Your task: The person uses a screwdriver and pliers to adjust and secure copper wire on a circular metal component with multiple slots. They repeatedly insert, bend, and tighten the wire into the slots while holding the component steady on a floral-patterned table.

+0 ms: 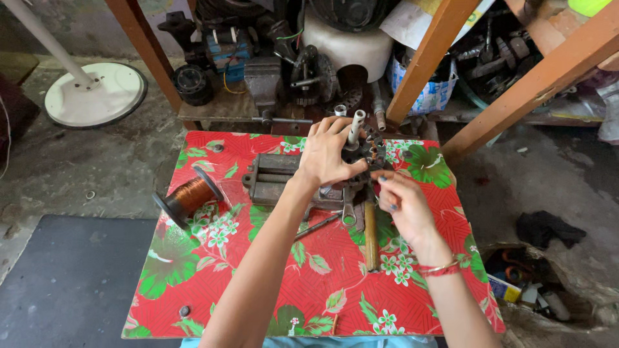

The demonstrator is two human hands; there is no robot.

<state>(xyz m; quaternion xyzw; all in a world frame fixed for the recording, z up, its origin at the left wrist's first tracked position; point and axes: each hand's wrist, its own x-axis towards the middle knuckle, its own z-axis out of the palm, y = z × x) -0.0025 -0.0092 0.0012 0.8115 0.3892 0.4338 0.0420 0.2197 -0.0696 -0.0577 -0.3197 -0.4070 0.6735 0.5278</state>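
Observation:
A round dark motor stator with a white plastic tube standing up from it sits at the far middle of a low table covered in red floral cloth. My left hand grips the stator's left side from above. My right hand is at its near right edge, fingertips pinched together on something too small to make out. A grey metal vise lies just left of the stator. A spool of copper wire rests on the table's left edge.
A wooden-handled tool, a wrench and a thin metal rod lie below the stator. Orange wooden shelf legs and cluttered motor parts stand behind. A white fan base sits on the floor at left.

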